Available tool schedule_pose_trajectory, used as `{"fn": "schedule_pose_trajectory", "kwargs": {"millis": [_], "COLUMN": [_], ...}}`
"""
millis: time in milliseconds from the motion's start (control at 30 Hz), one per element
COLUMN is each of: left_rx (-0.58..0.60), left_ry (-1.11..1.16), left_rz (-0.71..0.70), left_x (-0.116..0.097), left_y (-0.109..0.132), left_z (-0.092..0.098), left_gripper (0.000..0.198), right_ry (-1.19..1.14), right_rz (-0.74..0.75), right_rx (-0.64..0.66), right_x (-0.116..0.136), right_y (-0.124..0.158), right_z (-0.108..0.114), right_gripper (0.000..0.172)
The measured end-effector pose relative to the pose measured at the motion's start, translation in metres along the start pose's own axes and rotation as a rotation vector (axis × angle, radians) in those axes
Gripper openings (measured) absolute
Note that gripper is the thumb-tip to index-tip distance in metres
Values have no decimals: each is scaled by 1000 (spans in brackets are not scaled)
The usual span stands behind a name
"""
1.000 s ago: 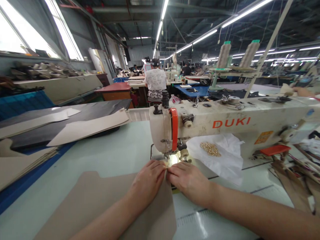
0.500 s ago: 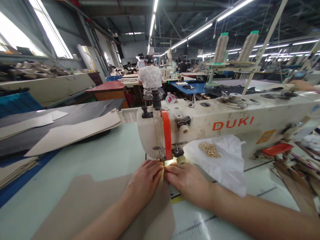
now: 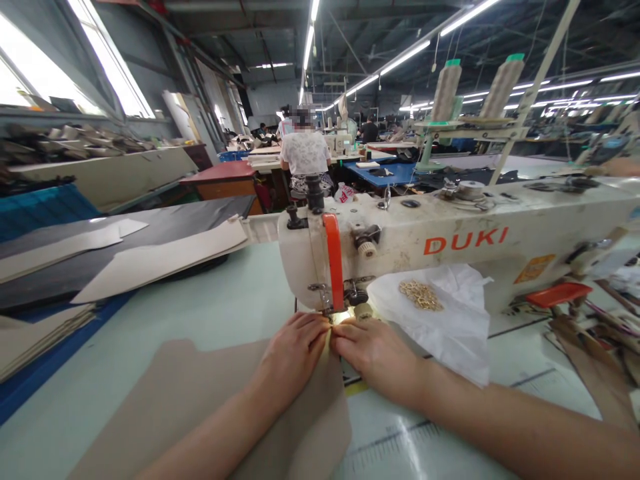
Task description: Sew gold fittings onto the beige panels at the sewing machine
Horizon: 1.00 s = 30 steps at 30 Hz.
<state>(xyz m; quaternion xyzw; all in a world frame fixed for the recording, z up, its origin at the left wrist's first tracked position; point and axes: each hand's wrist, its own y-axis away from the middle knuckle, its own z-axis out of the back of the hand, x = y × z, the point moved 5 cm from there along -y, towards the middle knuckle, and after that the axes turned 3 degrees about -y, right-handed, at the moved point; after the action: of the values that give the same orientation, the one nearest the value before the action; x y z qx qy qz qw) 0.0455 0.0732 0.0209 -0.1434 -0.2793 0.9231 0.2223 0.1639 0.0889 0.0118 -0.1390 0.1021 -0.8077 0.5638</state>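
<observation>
A white sewing machine with an orange lever guard stands in front of me, its needle area lit by a small lamp. Beneath the needle lies the edge of a large beige sheet of fabric or leather, which spreads to the left and toward me. My left hand rests on the sheet with fingers closed, pinching its edge right by the presser foot. From the other side my right hand pinches the same edge, the fingertips of both hands almost touching. The needle tip and the seam are hidden by my fingers.
Gold metal rings lie on a white plastic bag beside the machine arm. Stacked beige pieces lie on the left. Thread cones stand behind the machine. A person in a patterned white shirt sits farther ahead.
The view has shifted slightly, so the surroundings at left sit a little farther right. Both hands keep their pinch on the sheet's edge at the needle, with hardly any movement.
</observation>
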Motion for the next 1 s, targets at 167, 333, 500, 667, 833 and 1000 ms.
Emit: {"fn": "schedule_pose_trajectory", "kwargs": {"millis": [167, 333, 500, 667, 833, 1000], "left_rx": [8, 71, 164, 204, 208, 184], "left_ry": [-13, -28, -110, -154, -159, -153], "left_rz": [-15, -30, -36, -108, -125, -138], "left_x": [-1, -3, -7, -11, -10, -11], "left_y": [3, 7, 8, 10, 10, 9], "left_z": [0, 2, 4, 2, 0, 2], "left_gripper": [21, 21, 23, 24, 24, 25], "right_ry": [48, 79, 88, 47, 19, 9], "right_rz": [21, 16, -2, 62, 76, 74], "right_rx": [-7, -8, -14, 4, 40, 67], "right_x": [2, 3, 7, 13, 13, 13], "right_y": [-1, -1, 3, 6, 5, 4], "right_z": [1, 1, 5, 6, 2, 3], "right_gripper": [5, 6, 8, 11, 12, 12]}}
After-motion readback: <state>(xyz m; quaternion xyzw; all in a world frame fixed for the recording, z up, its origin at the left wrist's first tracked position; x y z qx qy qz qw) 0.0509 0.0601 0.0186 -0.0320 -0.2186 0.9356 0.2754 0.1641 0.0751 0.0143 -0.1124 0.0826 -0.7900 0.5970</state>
